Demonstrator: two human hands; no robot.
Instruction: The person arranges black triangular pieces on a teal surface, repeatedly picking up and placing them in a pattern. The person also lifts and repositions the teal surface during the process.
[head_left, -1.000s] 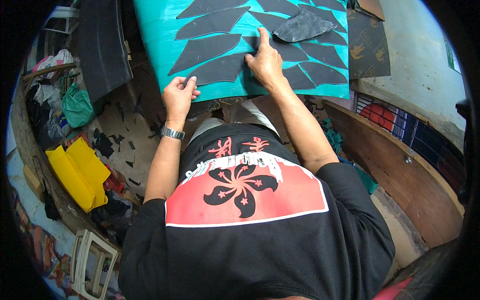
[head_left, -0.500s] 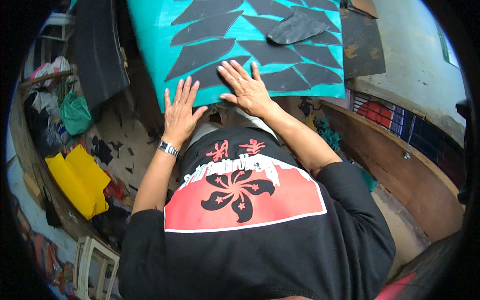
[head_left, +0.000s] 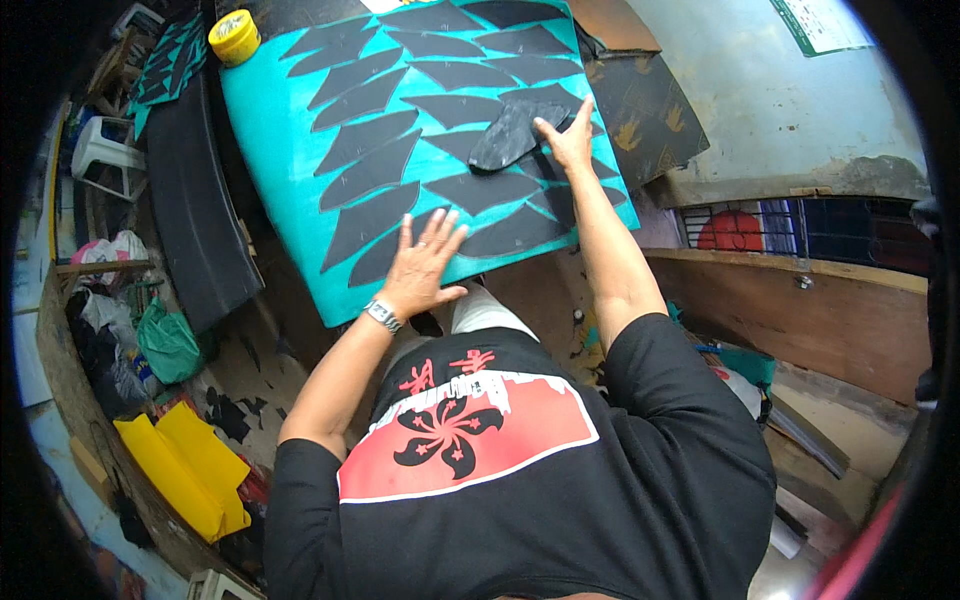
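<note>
A large teal sheet (head_left: 265, 110) lies in front of me, covered with rows of thin black curved pieces (head_left: 440, 73). On its right part rests a thicker, worn black leaf-shaped pad (head_left: 503, 140). My right hand (head_left: 572, 142) reaches the right end of this pad, thumb over its top and fingers spread apart from the thumb. Whether the fingers bear on the pad is hard to see. Near the sheet's front edge, my left hand (head_left: 424, 265) lies flat with its fingers stretched, a metal watch on the wrist.
A yellow tub (head_left: 234, 38) stands at the sheet's far left corner. Left are a long black panel (head_left: 195, 190), a white plastic stool (head_left: 108, 150), a green bag (head_left: 168, 342) and yellow material (head_left: 185, 470). A wooden board (head_left: 800, 315) runs along the right.
My right hand has left the sheet's front part and moved farther away to the black pad. My left hand stays flat near the front edge. The view has shifted, showing more of the sheet.
</note>
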